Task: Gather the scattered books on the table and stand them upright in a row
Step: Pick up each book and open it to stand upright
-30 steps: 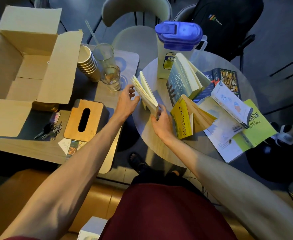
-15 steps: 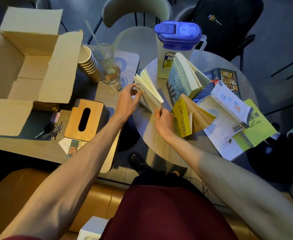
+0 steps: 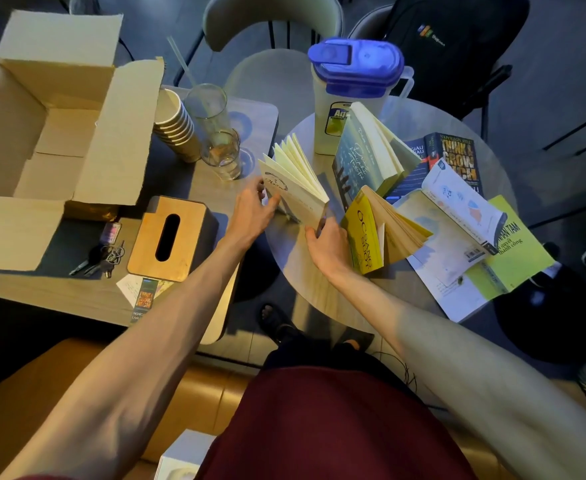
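On the far left we see an open cardboard box (image 3: 59, 133) on the left tabletop (image 3: 42, 292), with a bunch of keys (image 3: 101, 258) and a wooden tissue box (image 3: 170, 237) just near of it. A stack of paper cups (image 3: 177, 129) lies tilted beside two glasses (image 3: 220, 157).

The left grip (image 3: 253, 209) pinches the front cover of a cream book (image 3: 295, 188), thumb on its face. The book stands on its lower edge at the left side of the round tabletop (image 3: 312, 289), leaning, its pages fanned apart. The right grip (image 3: 326, 244) is curled round the near corner of its spine.

Just right of that hand a yellow book (image 3: 364, 233) stands upright with its pages splayed. Beyond it a blue-grey book (image 3: 357, 157) also stands fanned, close to a jug (image 3: 350, 91) with a blue lid. Further right a dark book (image 3: 458, 161) lies flat. A white book (image 3: 464, 199) lies propped open over loose papers, and a green book (image 3: 520, 258) lies flat at the right edge.
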